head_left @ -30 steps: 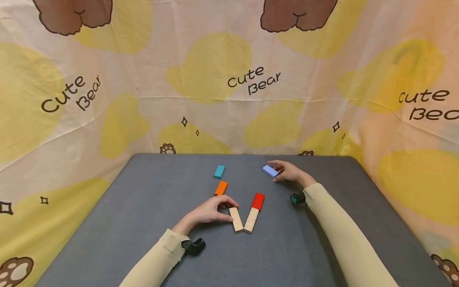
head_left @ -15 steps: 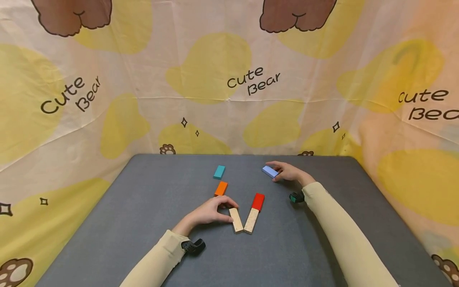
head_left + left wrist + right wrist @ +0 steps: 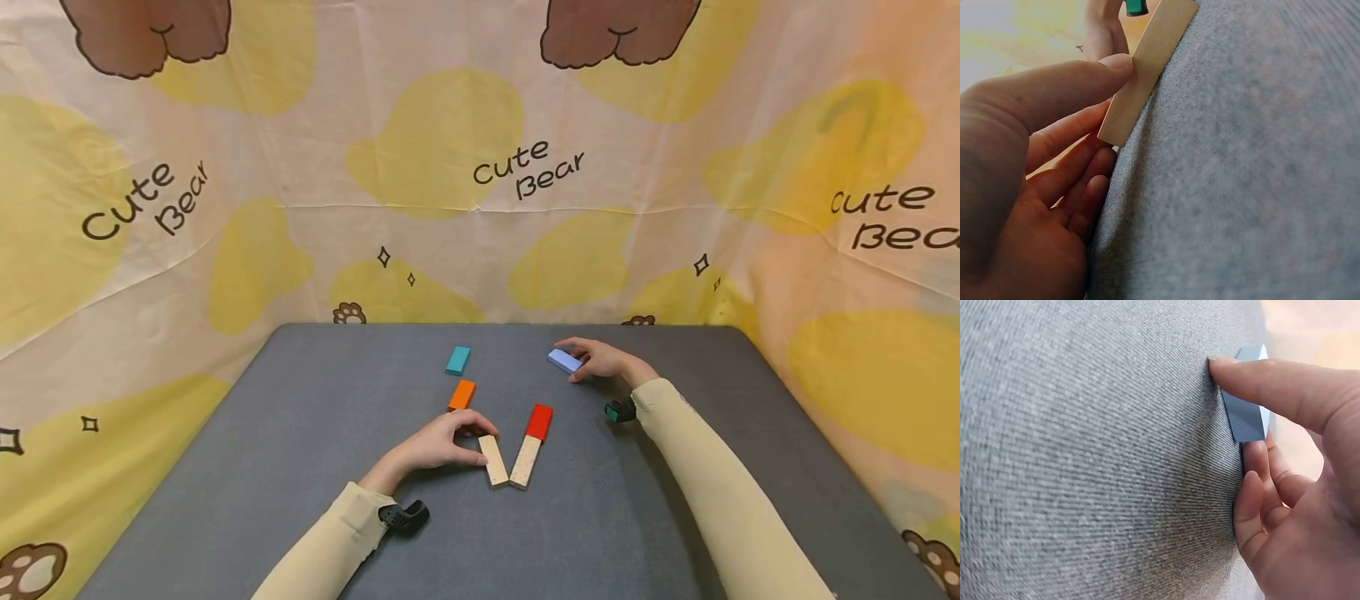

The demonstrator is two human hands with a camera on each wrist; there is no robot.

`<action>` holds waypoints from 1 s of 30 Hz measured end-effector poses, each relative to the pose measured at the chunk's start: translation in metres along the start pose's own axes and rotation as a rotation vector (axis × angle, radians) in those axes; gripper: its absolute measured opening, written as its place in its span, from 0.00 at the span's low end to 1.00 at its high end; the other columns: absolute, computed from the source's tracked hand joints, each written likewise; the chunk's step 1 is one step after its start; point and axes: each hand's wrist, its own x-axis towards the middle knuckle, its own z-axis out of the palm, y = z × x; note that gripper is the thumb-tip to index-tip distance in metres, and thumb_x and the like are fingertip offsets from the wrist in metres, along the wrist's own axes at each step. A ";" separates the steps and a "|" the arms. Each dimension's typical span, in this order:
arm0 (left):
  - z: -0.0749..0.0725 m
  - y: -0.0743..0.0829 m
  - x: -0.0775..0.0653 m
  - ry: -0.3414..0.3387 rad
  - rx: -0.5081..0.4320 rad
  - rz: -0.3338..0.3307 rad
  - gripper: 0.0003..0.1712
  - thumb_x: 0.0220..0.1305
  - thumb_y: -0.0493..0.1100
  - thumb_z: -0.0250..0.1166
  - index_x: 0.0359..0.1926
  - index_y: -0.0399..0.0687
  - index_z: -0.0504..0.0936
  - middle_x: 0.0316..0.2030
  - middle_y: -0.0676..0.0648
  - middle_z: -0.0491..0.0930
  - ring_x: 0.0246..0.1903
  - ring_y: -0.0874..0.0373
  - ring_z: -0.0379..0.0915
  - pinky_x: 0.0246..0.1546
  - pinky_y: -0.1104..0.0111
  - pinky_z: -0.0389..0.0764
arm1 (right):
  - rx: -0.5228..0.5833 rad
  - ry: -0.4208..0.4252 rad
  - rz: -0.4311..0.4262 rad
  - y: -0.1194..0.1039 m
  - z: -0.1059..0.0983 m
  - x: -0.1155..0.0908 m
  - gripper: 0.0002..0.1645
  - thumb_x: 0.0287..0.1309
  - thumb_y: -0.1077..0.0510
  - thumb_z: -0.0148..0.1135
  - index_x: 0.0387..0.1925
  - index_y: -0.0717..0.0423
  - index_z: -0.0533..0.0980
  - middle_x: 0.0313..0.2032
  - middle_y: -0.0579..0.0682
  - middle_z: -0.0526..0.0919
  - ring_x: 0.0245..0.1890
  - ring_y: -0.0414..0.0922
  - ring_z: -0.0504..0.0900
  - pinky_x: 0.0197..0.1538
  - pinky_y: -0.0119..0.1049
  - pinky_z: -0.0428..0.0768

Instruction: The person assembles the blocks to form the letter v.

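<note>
In the head view my left hand [image 3: 442,440] pinches a plain wooden block [image 3: 494,462] that lies flat on the table. From the left wrist, the thumb [image 3: 1085,84] presses one long side of that wooden block [image 3: 1147,72], with fingers behind its end. Its near end meets a second wooden block [image 3: 524,463], so the pair forms a V. A red block [image 3: 539,422] continues the second one's far end. Farther back, my right hand [image 3: 609,362] holds a light blue block [image 3: 564,361] between thumb and fingers; the right wrist view shows this blue block [image 3: 1245,415] on the cloth.
An orange block [image 3: 462,395] lies just beyond my left hand, its near end close to the fingers. Behind it is a teal block [image 3: 458,361]. The grey table [image 3: 315,417] ends at a printed fabric backdrop [image 3: 427,150] on the back and sides.
</note>
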 end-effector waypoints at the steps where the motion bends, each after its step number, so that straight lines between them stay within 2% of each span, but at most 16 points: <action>1: 0.000 0.000 0.000 0.000 -0.001 0.001 0.23 0.54 0.50 0.71 0.52 0.59 0.79 0.49 0.63 0.78 0.49 0.66 0.72 0.55 0.69 0.70 | -0.002 -0.006 -0.005 0.000 -0.001 0.000 0.41 0.58 0.63 0.63 0.70 0.56 0.57 0.62 0.70 0.65 0.60 0.63 0.66 0.57 0.54 0.69; 11: 0.000 0.000 0.001 0.001 0.006 0.006 0.23 0.54 0.50 0.71 0.52 0.59 0.79 0.49 0.63 0.78 0.49 0.66 0.72 0.55 0.69 0.70 | -0.002 -0.022 -0.007 0.003 -0.004 -0.002 0.41 0.57 0.63 0.63 0.70 0.56 0.57 0.60 0.68 0.67 0.59 0.62 0.68 0.58 0.54 0.68; 18: 0.000 0.000 0.000 0.004 0.012 -0.002 0.23 0.54 0.50 0.71 0.52 0.60 0.79 0.49 0.63 0.78 0.49 0.66 0.72 0.55 0.69 0.70 | 0.015 0.081 -0.003 0.004 0.002 -0.002 0.40 0.52 0.61 0.69 0.66 0.57 0.64 0.50 0.62 0.76 0.50 0.55 0.74 0.52 0.47 0.72; 21: 0.001 0.000 0.000 0.007 0.016 -0.005 0.22 0.53 0.51 0.71 0.51 0.61 0.79 0.49 0.64 0.78 0.49 0.66 0.72 0.55 0.69 0.70 | 0.021 0.121 0.002 0.004 0.004 -0.003 0.40 0.51 0.61 0.70 0.65 0.58 0.65 0.49 0.61 0.76 0.50 0.55 0.74 0.53 0.48 0.72; 30: 0.000 -0.001 0.000 0.002 0.018 -0.003 0.22 0.54 0.51 0.71 0.51 0.62 0.79 0.49 0.63 0.78 0.49 0.66 0.72 0.55 0.69 0.70 | 0.046 0.148 0.025 0.003 0.005 -0.005 0.38 0.49 0.60 0.71 0.62 0.58 0.67 0.51 0.62 0.76 0.53 0.56 0.73 0.57 0.52 0.71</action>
